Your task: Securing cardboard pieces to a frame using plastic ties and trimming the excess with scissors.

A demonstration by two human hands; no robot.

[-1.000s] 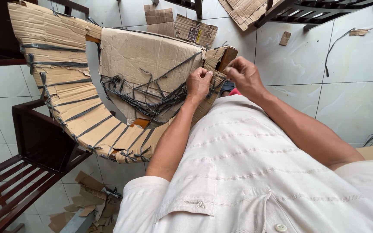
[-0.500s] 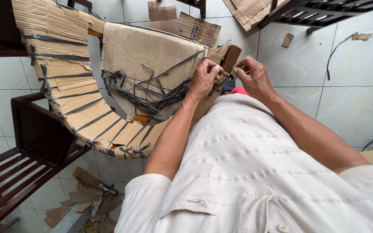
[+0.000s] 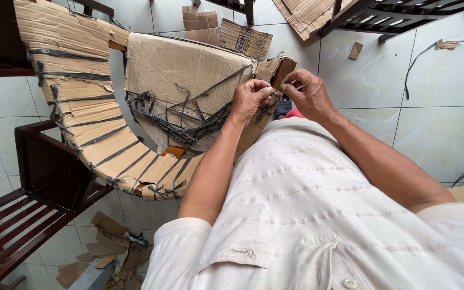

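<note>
Both hands pinch at the cardboard wrapping on a wooden chair arm (image 3: 284, 71), left hand (image 3: 249, 99) and right hand (image 3: 308, 95) best peeling slowly, close to the black strapping (image 3: 189, 121).

White short-sleeved shirt (image 3: 318, 215) with fine woven stripes, chest pocket (image 3: 237, 241) with small stitched mark, pale button (image 3: 350, 283) at placket. Forearms bare, left hand (image 3: 251, 99) and right hand (image 3: 310, 96) bare, no gloves.
</note>
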